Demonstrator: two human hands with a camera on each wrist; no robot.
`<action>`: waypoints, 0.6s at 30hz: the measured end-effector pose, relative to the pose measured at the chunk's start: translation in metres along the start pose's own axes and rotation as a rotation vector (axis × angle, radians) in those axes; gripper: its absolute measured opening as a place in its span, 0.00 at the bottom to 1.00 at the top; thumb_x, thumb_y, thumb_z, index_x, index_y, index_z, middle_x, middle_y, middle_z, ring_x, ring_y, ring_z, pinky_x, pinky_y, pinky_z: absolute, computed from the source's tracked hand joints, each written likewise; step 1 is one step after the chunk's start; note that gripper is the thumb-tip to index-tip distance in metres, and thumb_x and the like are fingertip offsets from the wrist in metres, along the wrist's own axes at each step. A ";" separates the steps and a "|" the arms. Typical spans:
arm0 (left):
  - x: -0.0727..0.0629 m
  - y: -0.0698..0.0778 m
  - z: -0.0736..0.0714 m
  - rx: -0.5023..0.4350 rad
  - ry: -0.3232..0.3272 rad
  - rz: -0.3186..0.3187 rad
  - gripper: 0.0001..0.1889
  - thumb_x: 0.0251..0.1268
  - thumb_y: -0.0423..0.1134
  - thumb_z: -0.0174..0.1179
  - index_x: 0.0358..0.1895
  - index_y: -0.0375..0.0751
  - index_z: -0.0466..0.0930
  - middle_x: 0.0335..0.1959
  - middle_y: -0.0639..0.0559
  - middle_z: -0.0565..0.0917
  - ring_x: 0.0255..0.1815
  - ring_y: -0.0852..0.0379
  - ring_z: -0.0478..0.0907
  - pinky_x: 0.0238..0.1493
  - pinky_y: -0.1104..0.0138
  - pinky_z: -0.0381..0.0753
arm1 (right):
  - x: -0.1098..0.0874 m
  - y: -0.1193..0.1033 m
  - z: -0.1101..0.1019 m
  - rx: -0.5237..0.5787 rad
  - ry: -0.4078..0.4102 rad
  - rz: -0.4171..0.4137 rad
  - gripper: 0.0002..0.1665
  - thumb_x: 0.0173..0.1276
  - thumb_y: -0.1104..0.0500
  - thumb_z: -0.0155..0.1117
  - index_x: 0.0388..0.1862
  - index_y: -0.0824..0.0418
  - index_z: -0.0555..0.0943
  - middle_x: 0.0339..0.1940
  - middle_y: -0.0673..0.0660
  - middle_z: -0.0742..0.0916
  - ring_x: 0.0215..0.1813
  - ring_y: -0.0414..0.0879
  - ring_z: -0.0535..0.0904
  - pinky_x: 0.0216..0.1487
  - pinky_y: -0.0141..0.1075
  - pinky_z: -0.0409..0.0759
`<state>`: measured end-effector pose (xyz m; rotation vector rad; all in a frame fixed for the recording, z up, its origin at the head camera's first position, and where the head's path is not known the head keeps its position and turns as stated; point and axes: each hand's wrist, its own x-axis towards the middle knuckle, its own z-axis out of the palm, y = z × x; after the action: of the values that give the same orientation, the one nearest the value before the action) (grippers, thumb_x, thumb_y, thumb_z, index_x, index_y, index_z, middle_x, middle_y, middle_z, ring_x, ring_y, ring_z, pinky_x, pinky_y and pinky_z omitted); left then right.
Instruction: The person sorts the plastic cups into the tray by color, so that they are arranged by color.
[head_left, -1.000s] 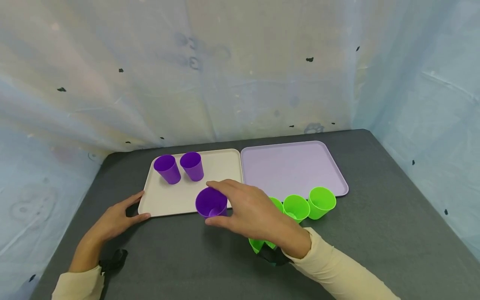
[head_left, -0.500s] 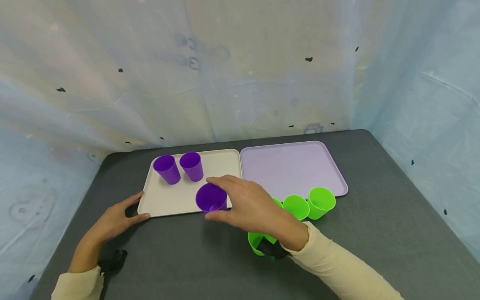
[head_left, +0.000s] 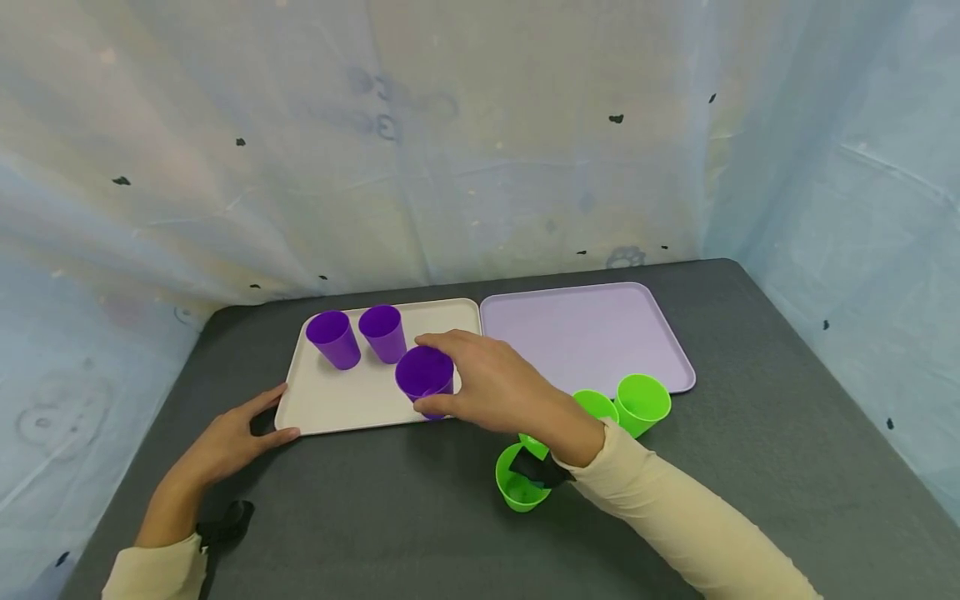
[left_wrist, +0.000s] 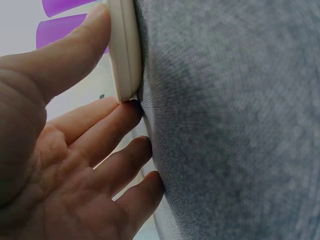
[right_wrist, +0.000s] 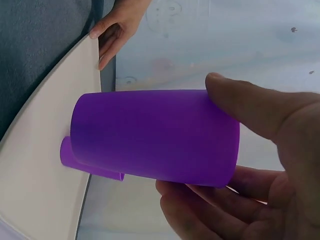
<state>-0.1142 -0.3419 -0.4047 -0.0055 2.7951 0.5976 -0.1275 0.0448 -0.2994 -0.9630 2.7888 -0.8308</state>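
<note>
My right hand [head_left: 448, 375] grips a purple cup [head_left: 422, 372] between thumb and fingers, holding it just above the cream tray [head_left: 337, 400], near the tray's front right part. In the right wrist view the purple cup [right_wrist: 155, 135] lies sideways in that hand [right_wrist: 190, 135], clear of the cream tray [right_wrist: 40, 175]. Two more purple cups [head_left: 333, 337] [head_left: 382, 332] stand upright at the tray's back left. My left hand [head_left: 272, 412] rests at the tray's front left corner. Close up, that left hand [left_wrist: 100, 60] has its thumb on the tray rim [left_wrist: 125, 50] and straight fingers on the cloth beside it.
An empty lilac tray [head_left: 585, 333] lies right of the cream one. Several green cups stand in front of it: two [head_left: 642, 402] [head_left: 596, 403] by its front edge, one [head_left: 519, 481] near my right wrist. Grey cloth [head_left: 337, 517] covers the table; blue sheeting walls it in.
My right hand has lifted the purple cup from the tray's front edge and carried it farther back over the cream tray. The left hand has stayed put.
</note>
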 end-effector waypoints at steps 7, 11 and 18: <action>0.000 0.001 -0.001 0.000 0.000 0.003 0.52 0.62 0.65 0.62 0.81 0.44 0.47 0.74 0.24 0.60 0.71 0.19 0.55 0.61 0.28 0.61 | 0.012 0.010 -0.004 0.005 -0.011 0.019 0.43 0.61 0.41 0.74 0.72 0.53 0.72 0.65 0.51 0.82 0.61 0.44 0.79 0.58 0.39 0.80; 0.000 0.001 -0.001 0.004 0.000 0.002 0.52 0.62 0.65 0.62 0.81 0.43 0.47 0.74 0.24 0.60 0.71 0.18 0.56 0.61 0.28 0.62 | 0.021 0.013 -0.008 0.000 -0.014 0.020 0.43 0.61 0.43 0.74 0.73 0.53 0.70 0.66 0.51 0.81 0.61 0.44 0.79 0.57 0.38 0.81; 0.000 0.000 0.000 -0.003 0.005 0.003 0.52 0.61 0.66 0.62 0.80 0.42 0.48 0.74 0.24 0.60 0.71 0.19 0.56 0.62 0.28 0.62 | 0.036 0.020 -0.014 -0.022 -0.019 0.037 0.44 0.63 0.43 0.71 0.75 0.54 0.68 0.68 0.53 0.79 0.64 0.45 0.78 0.63 0.39 0.78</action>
<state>-0.1142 -0.3421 -0.4045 -0.0032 2.7992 0.6025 -0.1708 0.0429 -0.2944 -0.9153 2.7963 -0.7833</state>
